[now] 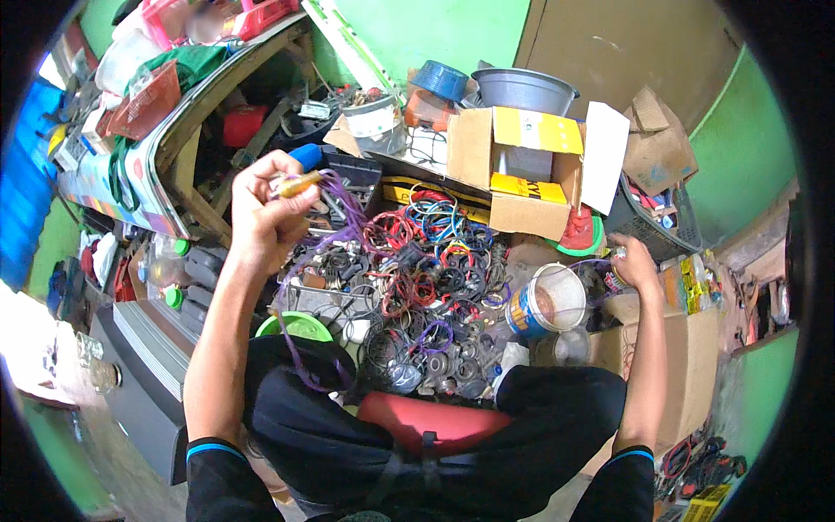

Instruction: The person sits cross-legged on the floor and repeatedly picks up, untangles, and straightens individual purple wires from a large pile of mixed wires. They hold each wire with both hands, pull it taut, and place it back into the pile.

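My left hand (271, 209) is raised at the left of the pile, its thumb and fingers closed on a bundle of purple wire (350, 204) with a brass-coloured cylindrical piece (297, 184) at the grip. From there the loose wire trails down toward my left knee. A blue object (305, 157) shows just behind the fingers; whether I hold it is unclear. Out to the right, my right hand (637, 263) is closed, with a thin purple strand running to its fingertips and something small and shiny there. Between my hands lies a heap of tangled cables (426, 261) and small parts.
A white bucket (557, 296) and a cardboard box (687, 365) are on the right. An open yellow-and-brown carton (531, 196) stands behind the heap. A green bowl (296, 326) is by my left knee, a grey cabinet (139, 383) to the left. A red cylinder (430, 424) lies between my legs.
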